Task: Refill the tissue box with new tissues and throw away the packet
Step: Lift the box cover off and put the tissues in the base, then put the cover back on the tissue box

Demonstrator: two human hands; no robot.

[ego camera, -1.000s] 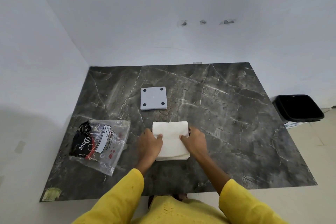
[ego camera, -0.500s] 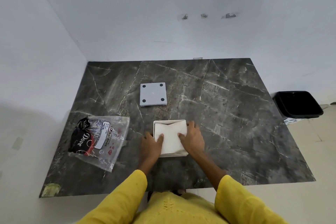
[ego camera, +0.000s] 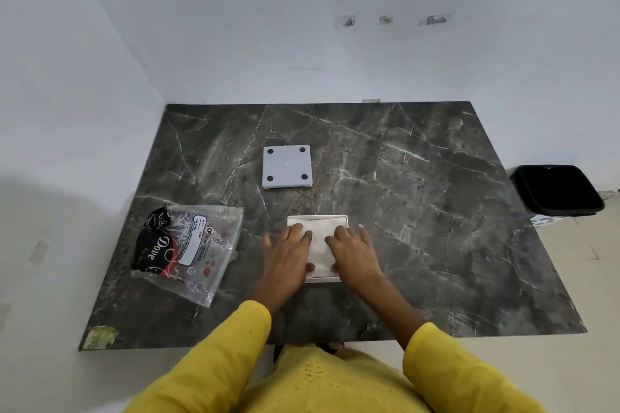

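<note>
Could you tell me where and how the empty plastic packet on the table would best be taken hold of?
Pinch the packet at its clear right edge, coming from above and the right with the left hand, which is nearest. It lies flat and crumpled, so a thin free edge probably lifts more easily than the printed middle. Both hands, the right hand too, currently press flat on the tissues in the box.

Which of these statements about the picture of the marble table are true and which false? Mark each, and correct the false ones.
1. Both hands, left hand and right hand, press flat on the white tissues in the square white box. True.
2. The clear plastic packet lies in the black bin. False: it lies on the dark marble table.
3. The grey square lid covers the box. False: it lies apart, beyond it.
4. The bin stands off the table's right side. True.
</note>
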